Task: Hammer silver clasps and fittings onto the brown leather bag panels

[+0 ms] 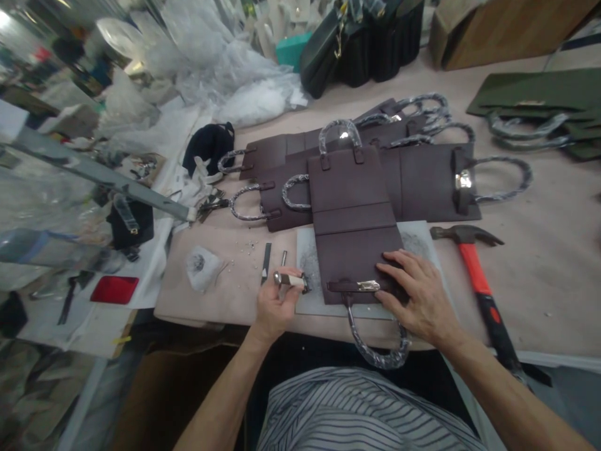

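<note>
- Our left hand (277,307) sits near the front edge of the bench (539,300), its fingers pinching a small metal fitting (288,280).
- Our right hand (420,294) lies open, pressed flat on a brown leather bag panel (352,250).
- The panel lies on a stone slab (417,238), long axis running front to back, its handle (375,351) toward us, just right of our left hand.
</note>
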`<action>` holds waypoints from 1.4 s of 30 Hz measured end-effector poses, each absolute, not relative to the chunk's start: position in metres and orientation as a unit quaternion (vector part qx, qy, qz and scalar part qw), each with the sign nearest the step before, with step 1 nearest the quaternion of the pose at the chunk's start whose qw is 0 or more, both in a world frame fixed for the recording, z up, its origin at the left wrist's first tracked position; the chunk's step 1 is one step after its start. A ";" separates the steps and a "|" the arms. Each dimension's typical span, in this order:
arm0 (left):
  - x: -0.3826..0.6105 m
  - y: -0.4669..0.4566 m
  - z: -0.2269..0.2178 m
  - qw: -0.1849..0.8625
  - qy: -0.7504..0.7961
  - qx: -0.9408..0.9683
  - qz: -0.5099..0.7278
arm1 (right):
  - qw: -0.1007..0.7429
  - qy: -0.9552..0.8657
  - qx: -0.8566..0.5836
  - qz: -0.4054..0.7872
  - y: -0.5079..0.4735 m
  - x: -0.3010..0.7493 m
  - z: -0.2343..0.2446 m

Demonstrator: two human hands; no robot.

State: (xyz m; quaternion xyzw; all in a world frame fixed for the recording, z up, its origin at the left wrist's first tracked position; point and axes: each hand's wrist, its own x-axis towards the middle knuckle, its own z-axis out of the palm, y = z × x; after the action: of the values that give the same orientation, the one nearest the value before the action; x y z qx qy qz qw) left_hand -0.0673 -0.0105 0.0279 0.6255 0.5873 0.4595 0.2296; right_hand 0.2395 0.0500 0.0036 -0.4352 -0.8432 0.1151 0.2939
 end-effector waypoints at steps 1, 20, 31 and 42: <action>-0.067 -0.012 0.027 0.216 0.579 0.635 0.464 | 0.292 -0.843 -0.436 0.117 0.050 0.239 0.004; -0.026 -0.015 0.019 0.255 0.481 0.653 0.527 | 0.280 -0.840 -0.446 0.132 0.050 0.239 0.004; -0.023 -0.012 0.008 0.258 0.477 0.663 0.516 | 0.277 -0.841 -0.447 0.127 0.049 0.239 0.004; -0.010 -0.012 0.003 0.222 0.496 0.643 0.540 | 0.290 -0.835 -0.449 0.129 0.048 0.239 0.003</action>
State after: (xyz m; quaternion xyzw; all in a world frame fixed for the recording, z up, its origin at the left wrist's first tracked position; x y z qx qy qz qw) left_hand -0.0104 -0.0119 0.0030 0.6429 0.4956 0.5402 0.2218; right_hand 0.2386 0.0484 0.0034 -0.4487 -0.8354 0.1288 0.2901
